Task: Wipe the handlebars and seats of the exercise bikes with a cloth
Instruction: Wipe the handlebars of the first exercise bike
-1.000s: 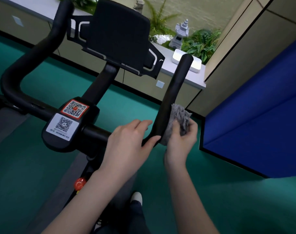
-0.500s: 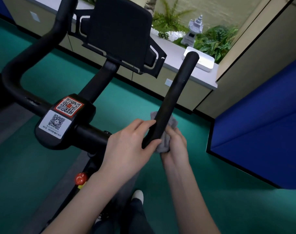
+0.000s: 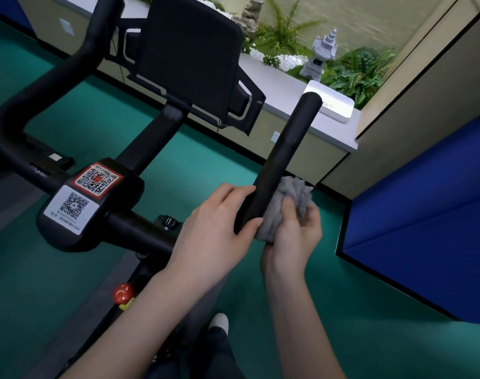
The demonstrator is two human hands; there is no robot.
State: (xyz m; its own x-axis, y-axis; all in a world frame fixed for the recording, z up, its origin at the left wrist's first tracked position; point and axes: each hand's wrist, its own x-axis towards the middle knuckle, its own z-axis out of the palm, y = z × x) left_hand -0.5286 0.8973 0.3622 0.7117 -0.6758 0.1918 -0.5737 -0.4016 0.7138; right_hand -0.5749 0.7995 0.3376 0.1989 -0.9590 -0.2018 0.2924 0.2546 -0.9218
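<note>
The exercise bike's black handlebar fills the view. Its right grip (image 3: 284, 151) rises toward the upper right. My left hand (image 3: 214, 231) holds the lower end of that grip, thumb under it and fingers over it. My right hand (image 3: 295, 236) grips a bunched grey cloth (image 3: 290, 198) and presses it against the right side of the grip, just above my left hand. The left grip (image 3: 42, 86) curves up at the far left. No seat is in view.
A black tablet holder (image 3: 189, 56) stands on the stem above a clamp with two QR stickers (image 3: 83, 195). A red knob (image 3: 123, 292) sits low on the frame. Beyond are a white ledge (image 3: 282, 88) with plants and a blue padded panel (image 3: 424, 214) at right.
My right hand slid the cloth down the right grip to its lower end, then back up a little beside it. My left hand stayed on the grip's lower end.
</note>
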